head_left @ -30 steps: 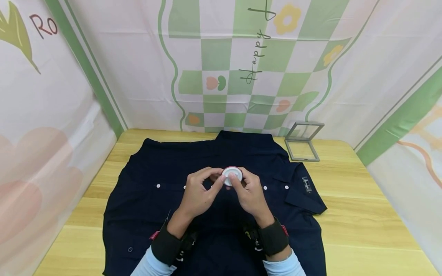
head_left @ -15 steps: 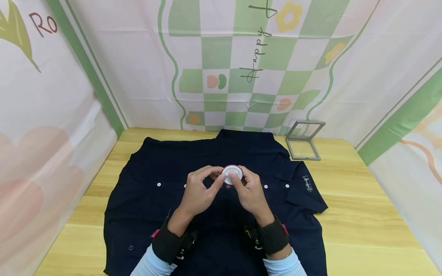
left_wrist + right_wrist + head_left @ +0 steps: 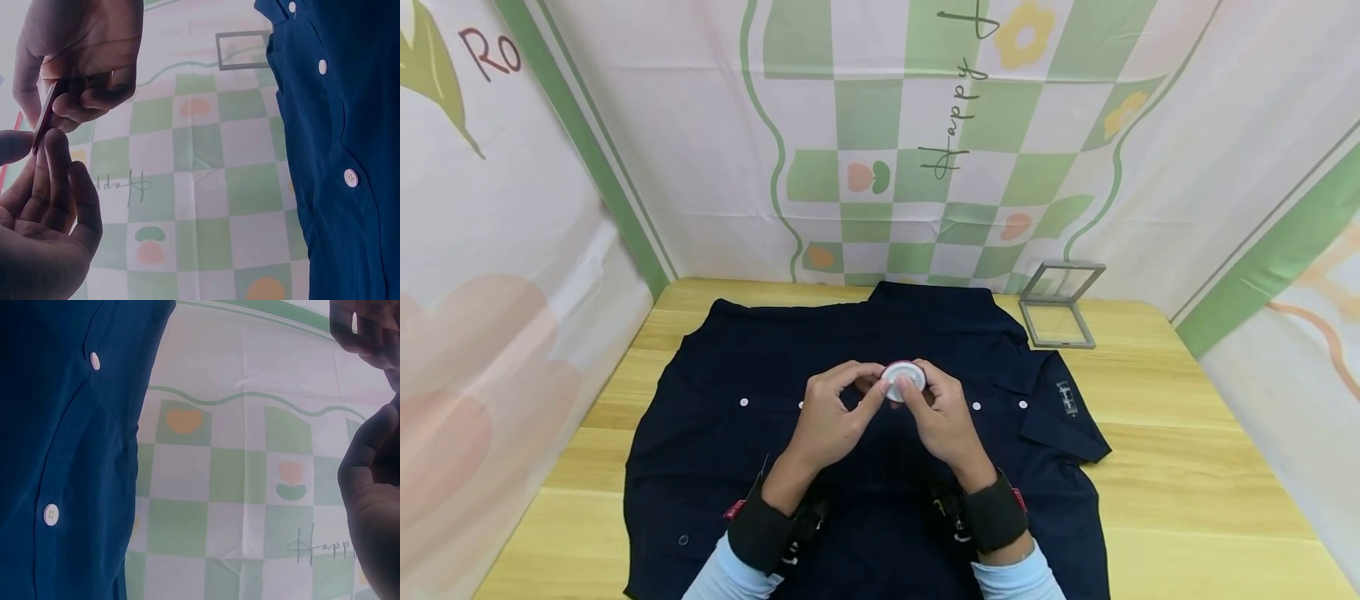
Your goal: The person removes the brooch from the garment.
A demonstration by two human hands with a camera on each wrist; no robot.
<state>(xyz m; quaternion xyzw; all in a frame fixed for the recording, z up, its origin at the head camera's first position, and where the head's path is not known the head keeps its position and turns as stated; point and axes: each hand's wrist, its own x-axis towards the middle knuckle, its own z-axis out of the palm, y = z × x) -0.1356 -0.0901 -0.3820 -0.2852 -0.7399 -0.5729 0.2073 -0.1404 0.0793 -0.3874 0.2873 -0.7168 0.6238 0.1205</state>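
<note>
A small round badge [image 3: 903, 369] is held up between both hands over a dark navy shirt [image 3: 760, 350]. Its white back, with a raised ring, faces up, and a thin red rim shows along the far edge. My left hand [image 3: 833, 418] pinches its left side between thumb and fingers. With the thumb across the white back, my right hand [image 3: 947, 417] grips the right side. In the left wrist view the badge [image 3: 44, 115] appears edge-on among the fingers. The right wrist view shows the right hand [image 3: 378, 487] at its edge; the badge is hidden there.
The shirt lies spread on a wooden table [image 3: 1195, 467], its white buttons [image 3: 976, 407] in a row across it. A grey hinged frame [image 3: 1058, 325] with clear panes stands unfolded at the back right. Patterned curtains [image 3: 700, 150] enclose the table's back and sides.
</note>
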